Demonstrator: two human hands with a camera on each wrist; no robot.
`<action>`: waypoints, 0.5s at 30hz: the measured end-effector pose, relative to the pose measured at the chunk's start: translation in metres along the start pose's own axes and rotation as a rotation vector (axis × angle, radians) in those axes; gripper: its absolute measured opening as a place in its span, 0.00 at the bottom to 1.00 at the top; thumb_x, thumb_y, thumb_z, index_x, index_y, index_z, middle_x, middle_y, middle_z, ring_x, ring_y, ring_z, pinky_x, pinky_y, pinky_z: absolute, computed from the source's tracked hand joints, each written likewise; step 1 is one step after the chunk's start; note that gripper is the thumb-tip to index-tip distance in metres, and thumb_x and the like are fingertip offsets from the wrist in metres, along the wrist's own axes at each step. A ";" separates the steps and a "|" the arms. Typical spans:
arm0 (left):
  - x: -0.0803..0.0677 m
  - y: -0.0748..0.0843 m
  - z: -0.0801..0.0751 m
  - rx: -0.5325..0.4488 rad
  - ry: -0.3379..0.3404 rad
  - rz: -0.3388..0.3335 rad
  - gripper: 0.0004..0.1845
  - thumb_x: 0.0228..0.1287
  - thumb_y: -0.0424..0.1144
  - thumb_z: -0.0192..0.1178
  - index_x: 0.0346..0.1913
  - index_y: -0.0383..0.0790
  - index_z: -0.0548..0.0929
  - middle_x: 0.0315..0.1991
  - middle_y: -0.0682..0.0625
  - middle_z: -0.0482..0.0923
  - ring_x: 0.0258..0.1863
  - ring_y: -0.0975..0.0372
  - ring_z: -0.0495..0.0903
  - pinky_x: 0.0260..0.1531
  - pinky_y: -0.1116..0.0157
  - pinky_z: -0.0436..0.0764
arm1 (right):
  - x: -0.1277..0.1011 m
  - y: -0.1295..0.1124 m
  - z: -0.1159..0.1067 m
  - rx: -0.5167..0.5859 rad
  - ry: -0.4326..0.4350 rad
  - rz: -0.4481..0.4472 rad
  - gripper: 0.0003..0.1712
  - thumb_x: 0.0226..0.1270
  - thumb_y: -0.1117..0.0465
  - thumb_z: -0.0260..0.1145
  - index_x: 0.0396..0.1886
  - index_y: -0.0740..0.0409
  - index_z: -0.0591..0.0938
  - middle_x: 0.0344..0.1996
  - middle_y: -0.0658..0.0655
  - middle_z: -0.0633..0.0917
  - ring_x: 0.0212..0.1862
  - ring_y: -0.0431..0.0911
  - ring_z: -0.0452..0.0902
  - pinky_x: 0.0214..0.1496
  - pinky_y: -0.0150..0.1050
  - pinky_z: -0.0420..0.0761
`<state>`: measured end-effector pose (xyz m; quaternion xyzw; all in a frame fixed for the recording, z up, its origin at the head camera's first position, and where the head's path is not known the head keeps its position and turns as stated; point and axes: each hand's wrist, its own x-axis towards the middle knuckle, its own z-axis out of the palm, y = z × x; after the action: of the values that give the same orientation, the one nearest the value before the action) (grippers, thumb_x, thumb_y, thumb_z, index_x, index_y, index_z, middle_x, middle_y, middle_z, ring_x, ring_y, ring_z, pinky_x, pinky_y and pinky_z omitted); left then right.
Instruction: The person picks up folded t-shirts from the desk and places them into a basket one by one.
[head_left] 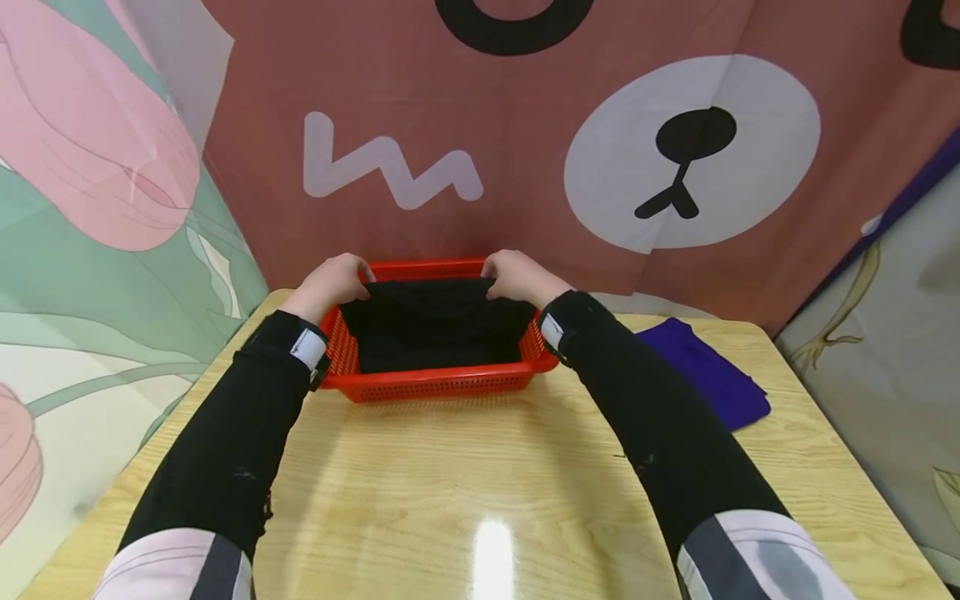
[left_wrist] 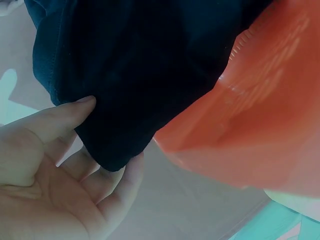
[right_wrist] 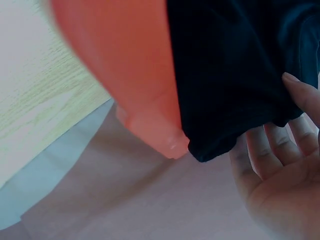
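Black sleeves point(head_left: 213, 450) are stretched toward the red basket point(head_left: 435, 387), over the bare wood of the table point(head_left: 420, 483) before it. At the basket's far side, the upper edge of a black cloth point(head_left: 442, 333) is held by both hands: its left end is pinched by the left hand point(head_left: 333, 282), its right end by the right hand point(head_left: 525, 277), each with the thumb on one face and fingers behind. How firmly it is gripped cannot be told. The cloth's lower part is contained within the basket. To the basket's right, a purple cloth point(head_left: 708, 375) is left untouched. The step is judged to be the handling of the black cloth by its edge; whether it is being laid in or drawn out cannot be told. Next, both ends should be moved together, clear of the basket's rim.
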<state>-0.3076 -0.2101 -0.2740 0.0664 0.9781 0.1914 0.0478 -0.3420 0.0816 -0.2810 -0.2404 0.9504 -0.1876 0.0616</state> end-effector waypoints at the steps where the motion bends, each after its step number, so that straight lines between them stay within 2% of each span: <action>1: 0.000 0.000 0.000 0.001 -0.001 0.003 0.11 0.64 0.29 0.62 0.49 0.30 0.81 0.50 0.34 0.76 0.43 0.45 0.74 0.47 0.49 0.76 | 0.001 0.000 0.000 -0.002 -0.001 0.000 0.23 0.63 0.64 0.72 0.57 0.62 0.80 0.52 0.60 0.81 0.50 0.54 0.74 0.61 0.47 0.74; 15: 0.006 0.002 0.002 -0.009 -0.048 -0.005 0.13 0.64 0.27 0.61 0.51 0.29 0.80 0.51 0.33 0.75 0.45 0.44 0.73 0.51 0.49 0.74 | 0.004 0.003 0.003 0.003 -0.003 0.005 0.22 0.64 0.65 0.70 0.57 0.63 0.80 0.53 0.61 0.81 0.50 0.54 0.75 0.60 0.47 0.75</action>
<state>-0.3126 -0.2065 -0.2754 0.0681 0.9760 0.1939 0.0722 -0.3461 0.0814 -0.2847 -0.2383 0.9506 -0.1884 0.0640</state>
